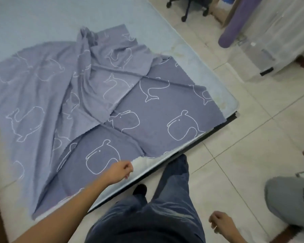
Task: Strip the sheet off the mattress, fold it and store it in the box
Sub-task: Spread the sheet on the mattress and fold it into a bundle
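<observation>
just ahead of the hands [121,171] [219,223], sheet [77,95]

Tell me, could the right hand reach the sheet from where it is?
Probably yes. The right hand hangs free, holding nothing, and the sheet lies open at the edge of the mattress just ahead. Only the person's own leg stands between them, so a lean forward should do.

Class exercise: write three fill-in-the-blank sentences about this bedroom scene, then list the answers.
1. The sheet lies crumpled on the ___.
2. The left hand grips the ___ by its near edge.
3. The right hand hangs over the tiled ___.
Answers: mattress; sheet; floor.
</observation>
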